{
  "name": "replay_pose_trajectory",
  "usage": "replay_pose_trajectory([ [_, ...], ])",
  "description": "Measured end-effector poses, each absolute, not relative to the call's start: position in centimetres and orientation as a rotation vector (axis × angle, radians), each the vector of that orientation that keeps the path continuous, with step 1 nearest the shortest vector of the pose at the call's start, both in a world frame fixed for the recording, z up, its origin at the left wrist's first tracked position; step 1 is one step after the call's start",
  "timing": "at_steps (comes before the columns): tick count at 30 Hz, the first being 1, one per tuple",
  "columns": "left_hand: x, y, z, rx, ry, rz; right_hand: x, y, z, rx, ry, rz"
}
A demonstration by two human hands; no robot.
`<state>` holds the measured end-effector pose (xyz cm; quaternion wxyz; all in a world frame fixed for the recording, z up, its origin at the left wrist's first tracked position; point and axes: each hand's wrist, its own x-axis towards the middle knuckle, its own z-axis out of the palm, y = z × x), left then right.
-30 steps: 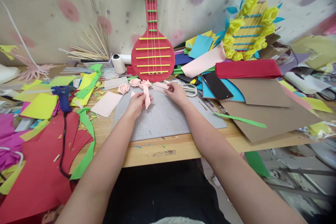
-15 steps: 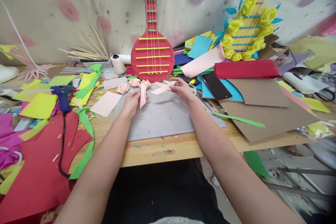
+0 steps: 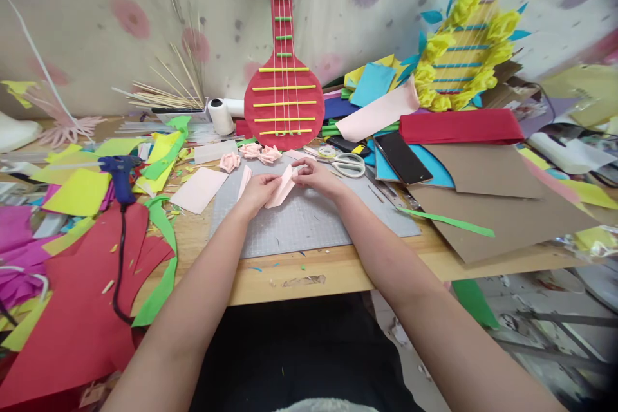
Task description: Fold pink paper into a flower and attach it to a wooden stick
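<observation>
Over the grey cutting mat (image 3: 309, 232), a folded pale pink paper strip (image 3: 284, 190) is pinched between both hands. My left hand (image 3: 259, 193) grips its lower left side, and my right hand (image 3: 316, 176) holds its upper right edge with the fingertips. Another folded pink strip (image 3: 244, 180) lies just left of my left hand. Behind the hands sit several pink paper roses (image 3: 269, 154). White-handled scissors (image 3: 348, 165) rest to the right of my right hand. A flat pink paper sheet (image 3: 199, 190) lies at the mat's left edge.
A red paper instrument (image 3: 284, 106) leans on the back wall, with a yellow flowered one (image 3: 458, 64) to its right. A blue glue gun (image 3: 120, 177) lies among coloured scraps on the left. At right are a phone (image 3: 403, 158) and brown cardboard (image 3: 502, 219).
The hands have come together, and both now hold one pink strip. A folded strip that was in my left hand now lies on the mat. The view has shifted slightly.
</observation>
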<state>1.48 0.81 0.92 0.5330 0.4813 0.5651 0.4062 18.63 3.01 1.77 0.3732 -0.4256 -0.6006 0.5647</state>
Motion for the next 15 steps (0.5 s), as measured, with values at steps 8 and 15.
replay_pose_trajectory([
  [8,1.97,0.47,1.18,1.098,1.236,0.930,18.45,3.00,1.71,-1.122,-1.318,1.553],
  [15,2.49,0.23,1.62,1.037,1.196,0.898,17.94,2.62,1.65,-1.046,-1.248,1.585],
])
